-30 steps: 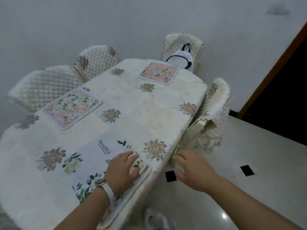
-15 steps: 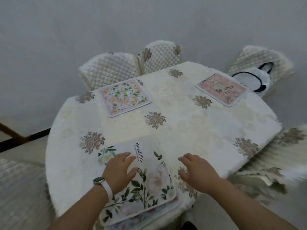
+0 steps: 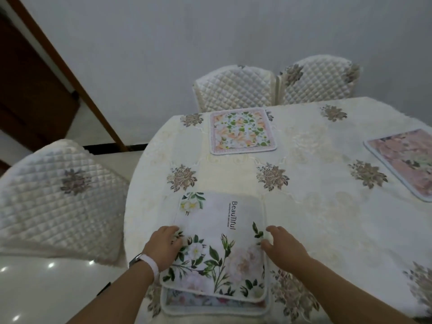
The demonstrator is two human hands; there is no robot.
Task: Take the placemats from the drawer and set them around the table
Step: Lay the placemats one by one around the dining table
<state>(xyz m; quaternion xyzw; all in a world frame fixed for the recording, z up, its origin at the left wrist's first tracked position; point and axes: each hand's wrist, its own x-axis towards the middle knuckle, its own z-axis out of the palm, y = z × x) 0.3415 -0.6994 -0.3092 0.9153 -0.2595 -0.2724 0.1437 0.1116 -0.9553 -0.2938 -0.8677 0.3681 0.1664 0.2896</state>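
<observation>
A white floral placemat (image 3: 222,244) printed "Beautiful" lies at the near edge of the table (image 3: 327,218), on top of another floral placemat (image 3: 210,304) whose near edge peeks out. My left hand (image 3: 163,247) rests on the top mat's left side, fingers curled at its edge. My right hand (image 3: 282,247) touches the mat's right edge with relaxed fingers. An orange-and-green placemat (image 3: 242,132) lies at the far side. A pink placemat (image 3: 406,160) lies at the right, cut by the frame.
The table has a cream cloth with brown flower motifs. A quilted chair (image 3: 58,197) stands at the left and two more (image 3: 233,88) (image 3: 318,78) behind the table. A dark wooden door frame (image 3: 58,61) runs at the upper left; glossy floor below.
The view has swung round the table to the left. My right hand has come from off the table onto the top mat's right edge; my left hand stays on its left side.
</observation>
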